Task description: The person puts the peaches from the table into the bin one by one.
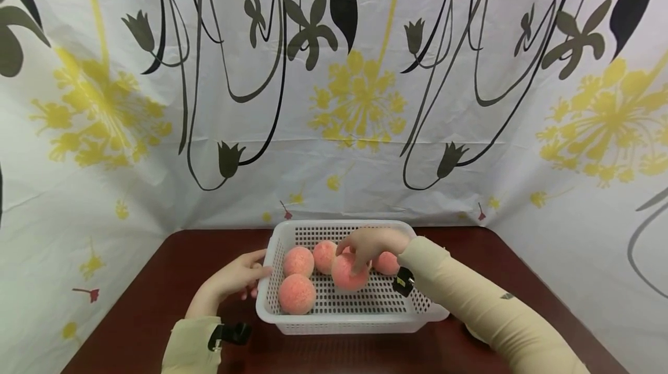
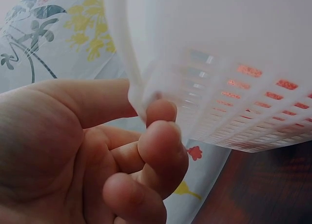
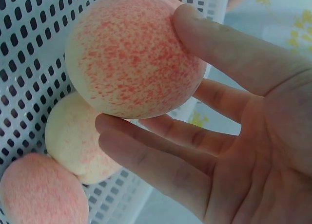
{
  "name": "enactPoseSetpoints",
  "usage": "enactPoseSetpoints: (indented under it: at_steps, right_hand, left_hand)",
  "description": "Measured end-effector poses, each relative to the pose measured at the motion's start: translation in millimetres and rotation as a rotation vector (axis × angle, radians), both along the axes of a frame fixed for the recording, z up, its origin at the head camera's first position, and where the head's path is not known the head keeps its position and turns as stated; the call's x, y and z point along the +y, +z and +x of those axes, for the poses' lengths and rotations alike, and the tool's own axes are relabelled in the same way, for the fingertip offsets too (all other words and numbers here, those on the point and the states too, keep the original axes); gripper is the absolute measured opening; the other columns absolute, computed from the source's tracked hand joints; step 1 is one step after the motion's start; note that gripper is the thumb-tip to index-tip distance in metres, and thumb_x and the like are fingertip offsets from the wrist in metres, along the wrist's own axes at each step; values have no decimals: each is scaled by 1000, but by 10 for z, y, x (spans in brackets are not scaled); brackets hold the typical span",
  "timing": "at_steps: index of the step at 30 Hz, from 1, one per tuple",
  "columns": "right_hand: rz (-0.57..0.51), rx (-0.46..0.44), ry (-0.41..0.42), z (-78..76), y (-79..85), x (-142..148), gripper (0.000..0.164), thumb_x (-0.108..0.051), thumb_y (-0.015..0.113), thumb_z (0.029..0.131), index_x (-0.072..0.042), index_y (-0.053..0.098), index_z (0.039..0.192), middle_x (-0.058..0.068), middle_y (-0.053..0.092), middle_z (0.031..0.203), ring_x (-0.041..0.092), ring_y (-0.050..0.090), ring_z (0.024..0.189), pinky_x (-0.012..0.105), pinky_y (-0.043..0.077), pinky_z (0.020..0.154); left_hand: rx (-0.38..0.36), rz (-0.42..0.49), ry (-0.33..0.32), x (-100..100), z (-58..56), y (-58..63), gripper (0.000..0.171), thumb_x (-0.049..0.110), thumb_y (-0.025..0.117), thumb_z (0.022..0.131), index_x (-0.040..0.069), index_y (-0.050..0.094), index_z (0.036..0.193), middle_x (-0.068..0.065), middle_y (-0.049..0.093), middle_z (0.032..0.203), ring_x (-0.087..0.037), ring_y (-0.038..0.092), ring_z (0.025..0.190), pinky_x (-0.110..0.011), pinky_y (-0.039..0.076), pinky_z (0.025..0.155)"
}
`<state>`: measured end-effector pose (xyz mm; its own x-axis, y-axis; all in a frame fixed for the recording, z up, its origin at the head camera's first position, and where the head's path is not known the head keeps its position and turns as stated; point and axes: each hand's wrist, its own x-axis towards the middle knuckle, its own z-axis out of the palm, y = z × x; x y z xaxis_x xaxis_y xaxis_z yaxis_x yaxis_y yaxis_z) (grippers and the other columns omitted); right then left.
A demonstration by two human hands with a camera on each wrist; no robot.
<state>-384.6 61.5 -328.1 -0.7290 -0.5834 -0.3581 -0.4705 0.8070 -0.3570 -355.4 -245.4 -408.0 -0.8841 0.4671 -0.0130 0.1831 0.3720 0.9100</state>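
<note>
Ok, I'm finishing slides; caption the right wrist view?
Right grip holding a speckled peach, white perforated basket behind.

L-wrist: basket [image 2: 219, 24] cut top/R | R-wrist: btm-L peach [image 3: 44, 191] cut btm | head: L sleeve [image 1: 193, 344] cut btm

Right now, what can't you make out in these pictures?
- Head view: the rightmost peach, partly hidden by the right hand and sleeve.
- Left wrist view: the peaches, mostly hidden by the basket wall.
- Right wrist view: the pale peach, partly hidden by the held peach.
</note>
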Motion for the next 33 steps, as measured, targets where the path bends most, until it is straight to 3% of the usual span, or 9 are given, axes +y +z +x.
enactPoseSetpoints:
  at_steps: [8, 13, 20, 22, 25, 28, 33]
  right_hand:
    - [0, 1, 21, -18, -112, -111, 54, -13, 73, 69, -22, 54, 120, -1, 52, 102, 11, 53, 74, 36, 49, 60]
    - [2, -12, 33, -16, -158, -165, 53, -14, 72, 70, -23, 54, 120, 0, 51, 102, 10, 51, 66, 34, 48, 56]
    - [4, -8, 50, -18, -196, -237, 56, -12, 70, 70, -25, 53, 121, -1, 51, 103, 9, 31, 44, 24, 34, 41]
    - [-2, 8, 74, -22, -219, -257, 56, -13, 71, 69, -23, 53, 121, -1, 51, 108, 9, 37, 50, 24, 35, 45]
    - [1, 57, 106, -26, -252, -278, 54, -13, 72, 68, -22, 56, 118, -3, 52, 112, 9, 51, 76, 26, 41, 61]
    - [-1, 92, 125, -35, -278, -296, 51, -11, 73, 65, -23, 59, 113, -6, 53, 110, 11, 48, 101, 28, 40, 79]
    - [-5, 92, 137, -58, -291, -322, 50, -6, 72, 64, -25, 59, 109, -9, 54, 107, 11, 47, 104, 30, 40, 82]
  left_hand:
    - [8, -12, -2, 2, -8, 0, 56, 23, 54, 88, 7, 29, 136, -10, 55, 61, -18, 47, 44, -30, 39, 38]
    - [-4, -12, 2, 2, -1, 4, 58, 25, 55, 88, 7, 29, 137, -10, 55, 62, -18, 47, 44, -29, 39, 38]
    - [-3, -13, 5, 13, 6, 21, 56, 22, 53, 89, 7, 29, 137, -10, 55, 62, -18, 47, 44, -30, 38, 38]
    - [-2, -15, 6, 16, 5, 17, 56, 22, 53, 89, 7, 28, 137, -10, 55, 62, -19, 47, 44, -30, 38, 38]
    - [-4, -15, 7, 17, 1, 7, 56, 22, 53, 89, 8, 28, 137, -10, 56, 62, -19, 48, 44, -30, 38, 38]
    - [-5, -13, 3, 17, -2, 6, 56, 21, 53, 89, 8, 28, 137, -10, 56, 63, -19, 48, 44, -29, 38, 38]
    - [-6, -10, 6, 5, 0, 15, 55, 21, 53, 89, 7, 29, 136, -10, 56, 64, -18, 48, 44, -29, 38, 38]
